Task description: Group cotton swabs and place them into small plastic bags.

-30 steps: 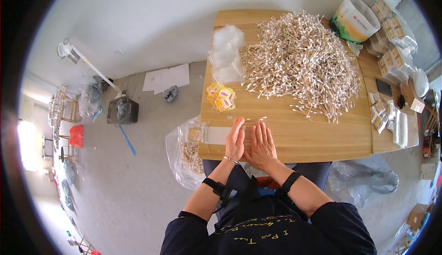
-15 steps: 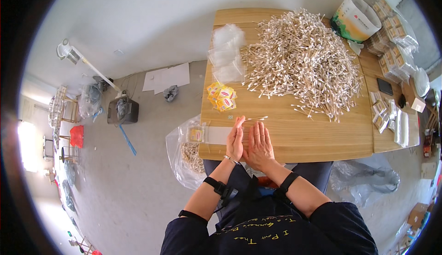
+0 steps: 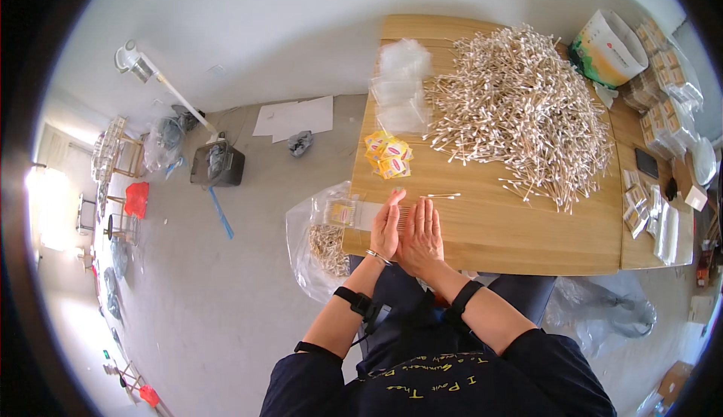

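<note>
At the table's front edge my left hand (image 3: 387,225) stands on its side with the fingers stretched out. My right hand (image 3: 421,232) lies flat beside it, fingers straight and together. Between and partly under them shows a row of cotton swabs (image 3: 404,218); the palms hide the rest of it. Left of my left hand lies a white strip (image 3: 367,216), with a clear packet holding a yellow card (image 3: 341,212) at its outer end. A few loose swabs (image 3: 443,195) lie just beyond my fingers. Farther off are yellow printed cards (image 3: 388,155) and clear plastic bags (image 3: 403,85).
A big heap of cotton swabs (image 3: 523,108) covers the far side of the wooden table (image 3: 512,244). To the right are a white-green tub (image 3: 608,48), stacked packets (image 3: 663,127) and a dark phone (image 3: 646,162). A plastic sack of swabs (image 3: 327,247) stands beside the left edge.
The whole view has shifted, so the table sits farther right in the picture. My hands have come slightly closer together around the swab row, the right fingertips now next to the left hand.
</note>
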Demonstrator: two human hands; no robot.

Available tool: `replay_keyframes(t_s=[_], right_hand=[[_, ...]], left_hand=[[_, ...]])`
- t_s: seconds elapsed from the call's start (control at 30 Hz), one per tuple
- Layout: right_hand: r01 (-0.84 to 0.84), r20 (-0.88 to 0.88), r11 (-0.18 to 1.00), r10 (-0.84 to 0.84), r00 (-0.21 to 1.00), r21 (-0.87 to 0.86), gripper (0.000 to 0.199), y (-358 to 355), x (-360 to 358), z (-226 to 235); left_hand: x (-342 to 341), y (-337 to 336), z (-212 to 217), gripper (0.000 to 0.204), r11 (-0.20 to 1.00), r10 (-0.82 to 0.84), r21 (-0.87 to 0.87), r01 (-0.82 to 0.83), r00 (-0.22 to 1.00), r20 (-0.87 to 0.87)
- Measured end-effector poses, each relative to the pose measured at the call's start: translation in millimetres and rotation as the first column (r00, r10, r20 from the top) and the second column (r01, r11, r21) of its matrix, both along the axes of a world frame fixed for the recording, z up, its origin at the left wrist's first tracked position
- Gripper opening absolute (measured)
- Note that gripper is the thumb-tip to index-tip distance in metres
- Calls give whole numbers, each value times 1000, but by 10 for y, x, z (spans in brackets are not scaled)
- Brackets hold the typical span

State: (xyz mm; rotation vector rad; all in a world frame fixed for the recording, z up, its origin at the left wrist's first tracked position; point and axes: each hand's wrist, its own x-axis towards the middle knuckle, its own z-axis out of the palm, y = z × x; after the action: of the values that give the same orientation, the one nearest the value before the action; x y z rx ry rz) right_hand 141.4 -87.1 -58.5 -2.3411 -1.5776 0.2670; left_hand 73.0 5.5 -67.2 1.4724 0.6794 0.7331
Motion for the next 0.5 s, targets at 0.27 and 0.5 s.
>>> replay_keyframes(t_s=[0.27, 0.5], right_hand=[[-63, -67, 997, 66, 996, 38, 75, 251, -285, -7], [-59, -22, 998, 59, 998, -18, 74, 296, -316, 37]], left_hand=[[-306, 220, -75, 48, 987, 145, -83, -136, 984, 104], [-331, 266, -25, 50, 995, 96, -2, -96, 995, 37]])
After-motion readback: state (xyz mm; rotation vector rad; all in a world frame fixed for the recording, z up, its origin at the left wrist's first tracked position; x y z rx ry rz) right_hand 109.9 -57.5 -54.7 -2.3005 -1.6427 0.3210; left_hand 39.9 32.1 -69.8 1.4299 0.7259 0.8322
